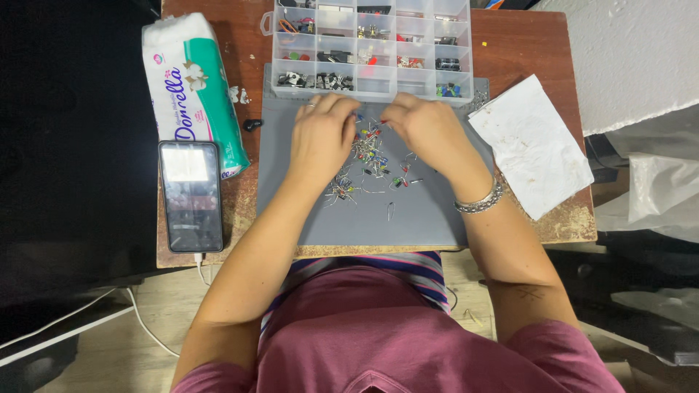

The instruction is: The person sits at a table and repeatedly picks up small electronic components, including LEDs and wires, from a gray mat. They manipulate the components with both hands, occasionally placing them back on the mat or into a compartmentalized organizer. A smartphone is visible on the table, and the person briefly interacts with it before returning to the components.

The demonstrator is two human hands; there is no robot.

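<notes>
Left hand [320, 138] and right hand [429, 131], fingers curled, pick among small parts [371, 164] scattered on grey mat [422, 218]; actual grasp unclear. Compartment box [371, 47] just beyond. Sorting appears underway; next calls for a fine pinch.

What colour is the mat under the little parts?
Grey: the mat is plain grey under both hands, seen in the head view.

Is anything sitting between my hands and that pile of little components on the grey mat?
Nothing visible does. The left hand and right hand already rest on the grey mat, right at the pile of small components, with the clear organizer box just beyond the fingertips.
</notes>
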